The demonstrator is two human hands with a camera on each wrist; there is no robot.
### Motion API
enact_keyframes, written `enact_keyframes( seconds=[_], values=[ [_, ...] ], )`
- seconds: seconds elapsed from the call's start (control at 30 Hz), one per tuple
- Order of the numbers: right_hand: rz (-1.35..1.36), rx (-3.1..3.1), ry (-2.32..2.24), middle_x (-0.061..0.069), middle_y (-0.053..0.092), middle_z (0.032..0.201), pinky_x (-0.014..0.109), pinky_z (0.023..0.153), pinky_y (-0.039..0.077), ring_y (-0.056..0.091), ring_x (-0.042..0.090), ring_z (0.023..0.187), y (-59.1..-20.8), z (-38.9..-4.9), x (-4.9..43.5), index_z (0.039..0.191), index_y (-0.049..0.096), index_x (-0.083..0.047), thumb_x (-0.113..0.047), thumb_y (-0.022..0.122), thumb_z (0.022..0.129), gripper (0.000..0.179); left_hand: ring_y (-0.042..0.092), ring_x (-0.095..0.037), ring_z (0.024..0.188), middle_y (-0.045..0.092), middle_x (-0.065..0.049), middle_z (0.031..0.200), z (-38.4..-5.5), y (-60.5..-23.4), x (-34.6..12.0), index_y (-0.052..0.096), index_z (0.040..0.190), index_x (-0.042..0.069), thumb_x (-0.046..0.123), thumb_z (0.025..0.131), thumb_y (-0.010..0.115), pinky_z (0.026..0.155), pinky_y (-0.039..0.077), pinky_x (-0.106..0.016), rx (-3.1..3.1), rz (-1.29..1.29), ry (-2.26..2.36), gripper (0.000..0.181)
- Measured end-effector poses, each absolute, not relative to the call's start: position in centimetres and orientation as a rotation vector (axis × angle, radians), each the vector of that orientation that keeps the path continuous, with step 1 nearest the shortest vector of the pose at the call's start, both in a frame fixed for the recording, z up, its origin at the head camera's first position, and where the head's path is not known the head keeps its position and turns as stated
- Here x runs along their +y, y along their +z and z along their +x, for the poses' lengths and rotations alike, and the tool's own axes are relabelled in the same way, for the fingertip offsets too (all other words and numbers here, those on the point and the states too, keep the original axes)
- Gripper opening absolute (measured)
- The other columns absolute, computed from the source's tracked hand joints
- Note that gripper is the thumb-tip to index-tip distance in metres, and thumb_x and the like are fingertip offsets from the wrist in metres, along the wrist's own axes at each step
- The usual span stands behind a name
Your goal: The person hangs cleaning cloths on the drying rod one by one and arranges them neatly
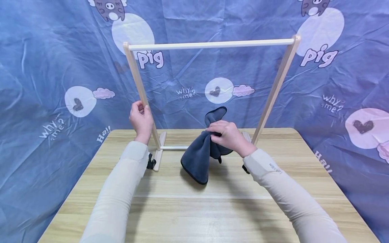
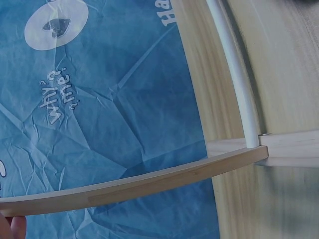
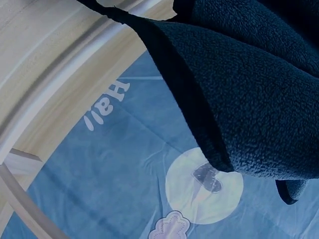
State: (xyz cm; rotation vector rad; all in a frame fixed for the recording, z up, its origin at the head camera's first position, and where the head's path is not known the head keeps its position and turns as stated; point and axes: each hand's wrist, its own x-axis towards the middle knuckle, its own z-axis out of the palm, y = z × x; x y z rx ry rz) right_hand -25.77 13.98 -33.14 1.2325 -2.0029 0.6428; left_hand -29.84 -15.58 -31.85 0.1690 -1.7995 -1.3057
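- I see the right hand (image 1: 228,135) pinching the gathered upper part of the dark cloth (image 1: 197,157) between thumb and fingers, its fingers pointing left.
- The right arm reaches in from the lower right, its pale sleeve (image 1: 291,197) slanting up and inward.
- The left hand (image 1: 141,121) is raised with curled fingers against the left post (image 1: 136,76) of the wooden rack; I cannot tell whether they close round it.
- The cloth is between the rack's posts, in front of the lower rail (image 1: 174,147); whether its hem touches the table (image 1: 194,219) I cannot tell.
- Its long axis slants from a rounded lobe above the hand, at upper right, to a broad flap at lower left; another fold hangs below the hand.
- It looks soft and fuzzy, dark blue-grey with black edging, creased where it is pinched, with a small black tip underneath.
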Motion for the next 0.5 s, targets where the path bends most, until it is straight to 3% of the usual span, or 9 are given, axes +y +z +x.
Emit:
enact_keyframes(
  seconds=[0.5],
  values=[
    [1.241, -1.962, 0.618, 0.009, 0.070, 0.084, 0.036, 0.072, 0.054, 0.065, 0.024, 0.079, -31.6, -26.2, 14.2, 0.087, 0.073, -0.001, 0.006, 0.068, 0.066, 0.022, 0.062, -0.026, 0.089, 0.063, -0.022, 0.098, -30.1, -32.0, -15.6, 0.059, 0.105, -0.007, 0.003, 0.085, 0.056, 0.082, 0.052, -0.029, -1.799, 0.173, -1.315, 0.022]
  ],
)
